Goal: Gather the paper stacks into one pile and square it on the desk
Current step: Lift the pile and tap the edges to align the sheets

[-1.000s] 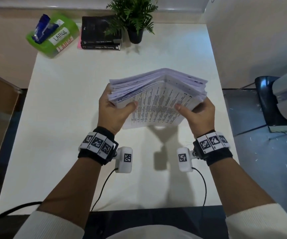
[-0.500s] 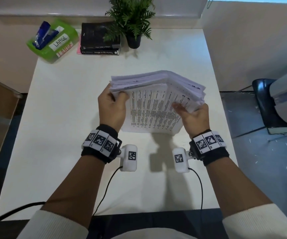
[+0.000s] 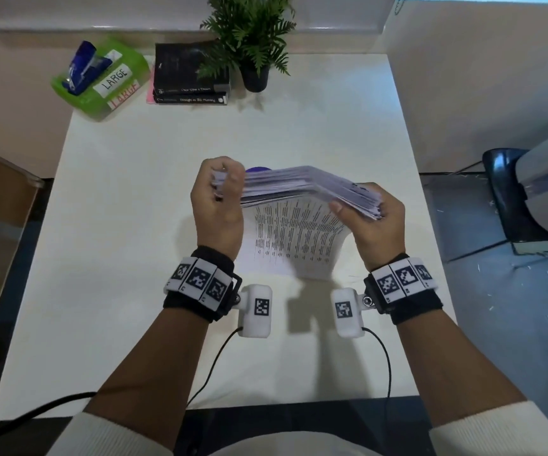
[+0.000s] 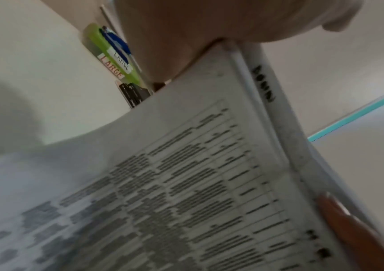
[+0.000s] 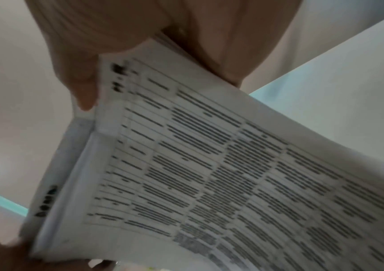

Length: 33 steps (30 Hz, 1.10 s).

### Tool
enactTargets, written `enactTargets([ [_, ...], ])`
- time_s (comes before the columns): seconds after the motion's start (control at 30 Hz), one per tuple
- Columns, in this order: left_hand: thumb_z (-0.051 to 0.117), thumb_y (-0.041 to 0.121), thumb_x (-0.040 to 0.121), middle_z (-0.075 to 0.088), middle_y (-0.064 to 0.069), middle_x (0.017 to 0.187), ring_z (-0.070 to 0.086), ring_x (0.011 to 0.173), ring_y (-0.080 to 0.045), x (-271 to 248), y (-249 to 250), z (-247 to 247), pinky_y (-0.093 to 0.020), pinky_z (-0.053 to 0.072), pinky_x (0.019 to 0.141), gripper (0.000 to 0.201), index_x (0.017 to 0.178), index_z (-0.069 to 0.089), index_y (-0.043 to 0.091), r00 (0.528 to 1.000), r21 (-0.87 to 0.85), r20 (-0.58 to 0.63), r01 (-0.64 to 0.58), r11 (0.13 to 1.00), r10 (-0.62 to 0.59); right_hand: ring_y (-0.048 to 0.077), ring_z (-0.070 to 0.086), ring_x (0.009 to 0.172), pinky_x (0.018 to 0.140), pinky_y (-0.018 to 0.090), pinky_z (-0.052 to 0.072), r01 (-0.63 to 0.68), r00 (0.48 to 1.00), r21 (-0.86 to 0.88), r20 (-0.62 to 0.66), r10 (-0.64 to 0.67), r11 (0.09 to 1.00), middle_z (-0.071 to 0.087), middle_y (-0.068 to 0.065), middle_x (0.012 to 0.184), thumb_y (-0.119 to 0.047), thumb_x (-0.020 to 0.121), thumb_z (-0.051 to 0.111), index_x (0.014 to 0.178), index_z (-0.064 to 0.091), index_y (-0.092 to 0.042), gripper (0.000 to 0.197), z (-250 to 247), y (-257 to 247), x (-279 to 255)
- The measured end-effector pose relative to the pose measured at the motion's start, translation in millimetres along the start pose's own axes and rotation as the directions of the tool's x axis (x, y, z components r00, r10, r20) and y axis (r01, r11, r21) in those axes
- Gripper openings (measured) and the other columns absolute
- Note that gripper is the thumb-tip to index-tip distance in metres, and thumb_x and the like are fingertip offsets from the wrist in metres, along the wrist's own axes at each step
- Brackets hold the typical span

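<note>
a: where's the paper pile point(image 3: 302, 205)?

b: up between both hands, over the desk point(image 3: 128, 258). it stands on its long edge, tilted, with the printed face toward the person and the lower edge close to the desk near the wrists; whether it touches i can't tell.

a: left hand point(image 3: 217, 205)?

b: wrapped round the left end of the pile, fingers curled over the top corner, so it's grasping the sheets. the left wrist view shows its palm against that corner.

a: and the right hand point(image 3: 376, 222)?

b: clamped on the right end, thumb on the printed face, fingers behind. the pile bows upward between the two grips.

a: anything beyond the hands?

b: well past the fingertips, a potted plant point(image 3: 251, 41) and two black books point(image 3: 190, 77), with a green box point(image 3: 101, 77) labelled "large" beyond the left hand.
</note>
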<state>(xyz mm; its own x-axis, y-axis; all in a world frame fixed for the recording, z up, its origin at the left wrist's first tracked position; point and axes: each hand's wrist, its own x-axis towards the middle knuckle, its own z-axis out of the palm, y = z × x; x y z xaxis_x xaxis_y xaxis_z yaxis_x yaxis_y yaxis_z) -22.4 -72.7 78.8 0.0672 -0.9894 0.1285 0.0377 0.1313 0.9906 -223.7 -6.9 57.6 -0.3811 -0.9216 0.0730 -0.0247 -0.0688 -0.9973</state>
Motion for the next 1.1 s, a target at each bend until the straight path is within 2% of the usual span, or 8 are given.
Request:
enactTargets([
  [0.07, 0.064, 0.03, 0.092, 0.053, 0.008, 0.075, 0.05, 0.066, 0.002, 2.0, 1.3, 8.3, -0.013, 0.042, 0.069, 0.023, 0.078, 0.053, 0.016, 0.986, 0.003, -0.151, 0.077, 0.997, -0.076, 0.02, 0.063, 0.075, 0.067, 0.037, 0.053, 0.007, 0.999, -0.032, -0.033, -0.008, 0.999, 0.068, 0.01, 0.079, -0.01, 0.084, 0.076, 0.089, 0.07, 0.0, 0.013, 5.2, -1.4, -0.8],
  [0.2, 0.061, 0.019, 0.096, 0.05, 0.009, 0.073, 0.047, 0.058, 0.008, 9.7, 7.4, 18.4, -0.005, 0.038, 0.06, 0.02, 0.079, 0.052, 0.014, 0.959, 0.019, -0.265, 0.111, 0.994, -0.102, 0.007, 0.072, 0.082, 0.076, 0.025, 0.056, -0.008, 0.99, -0.008, -0.14, 0.007, 1.0, 0.076, -0.013, 0.081, -0.011, 0.087, 0.073, 0.088, 0.071, -0.019, 0.008, 15.1, -8.9, 1.1],
  [0.37, 0.066, 0.047, 0.084, 0.05, 0.007, 0.091, 0.049, 0.075, 0.004, 19.7, 13.9, 12.8, -0.008, 0.042, 0.069, 0.041, 0.11, 0.047, 0.021, 0.991, 0.019, -0.035, 0.13, 0.991, -0.13, 0.006, 0.072, 0.083, 0.079, 0.024, 0.055, -0.062, 0.97, -0.003, -0.238, 0.059, 0.998, 0.076, -0.013, 0.083, -0.023, 0.085, 0.078, 0.086, 0.072, -0.021, 0.007, 20.0, -12.1, 17.5],
  [0.5, 0.082, 0.021, 0.067, 0.049, -0.01, 0.128, 0.055, 0.115, -0.021, 21.8, 4.1, -2.0, -0.039, 0.049, 0.102, 0.09, 0.137, 0.028, 0.033, 0.966, 0.213, 0.236, 0.057, 0.975, -0.108, 0.011, 0.073, 0.091, 0.085, 0.029, 0.057, -0.101, 0.956, -0.031, -0.279, 0.089, 0.994, 0.077, -0.004, 0.094, -0.031, 0.083, 0.079, 0.099, 0.074, -0.012, 0.025, 18.7, -4.4, 27.4],
  [0.63, 0.07, -0.006, 0.072, 0.059, -0.012, 0.113, 0.065, 0.1, -0.023, 25.0, 4.3, -1.2, -0.042, 0.057, 0.09, 0.09, 0.142, 0.025, 0.029, 0.969, 0.265, 0.225, 0.041, 0.963, -0.103, 0.009, 0.073, 0.087, 0.083, 0.03, 0.057, -0.113, 0.964, -0.025, -0.246, 0.104, 0.993, 0.076, -0.007, 0.09, -0.033, 0.082, 0.079, 0.098, 0.072, -0.017, 0.023, 20.3, -6.9, 30.3],
  [0.77, 0.061, -0.011, 0.082, 0.066, -0.017, 0.108, 0.07, 0.095, -0.022, 28.9, 5.3, -2.6, -0.041, 0.06, 0.083, 0.077, 0.141, 0.029, 0.027, 0.986, 0.205, 0.128, 0.082, 0.975, -0.11, 0.001, 0.058, 0.064, 0.059, 0.02, 0.048, -0.094, 0.989, -0.074, -0.118, 0.084, 0.993, 0.066, -0.013, 0.083, -0.065, 0.07, 0.071, 0.105, 0.066, -0.019, 0.058, 19.5, -14.3, 27.9],
  [0.9, 0.062, -0.013, 0.084, 0.068, -0.008, 0.109, 0.072, 0.094, -0.014, 31.5, 14.7, 4.2, -0.036, 0.06, 0.081, 0.07, 0.137, 0.035, 0.023, 0.995, 0.152, 0.027, 0.088, 0.984, -0.093, 0.013, 0.067, 0.102, 0.085, 0.041, 0.059, 0.048, 0.999, -0.199, 0.015, -0.046, 0.979, 0.066, -0.009, 0.107, -0.022, 0.075, 0.085, 0.114, 0.058, -0.024, 0.048, 24.5, -18.4, 24.0],
  [1.1, 0.063, -0.011, 0.082, 0.062, 0.0, 0.116, 0.066, 0.106, -0.006, 19.6, 22.9, 13.5, -0.027, 0.054, 0.093, 0.056, 0.131, 0.043, 0.008, 0.993, 0.091, -0.118, 0.004, 0.996, 0.006, 0.021, 0.065, 0.082, 0.075, 0.033, 0.055, 0.266, 0.951, -0.286, -0.078, -0.299, 0.92, 0.065, 0.002, 0.093, -0.002, 0.089, 0.066, 0.111, 0.062, -0.004, 0.023, 33.7, -22.2, 19.6],
])
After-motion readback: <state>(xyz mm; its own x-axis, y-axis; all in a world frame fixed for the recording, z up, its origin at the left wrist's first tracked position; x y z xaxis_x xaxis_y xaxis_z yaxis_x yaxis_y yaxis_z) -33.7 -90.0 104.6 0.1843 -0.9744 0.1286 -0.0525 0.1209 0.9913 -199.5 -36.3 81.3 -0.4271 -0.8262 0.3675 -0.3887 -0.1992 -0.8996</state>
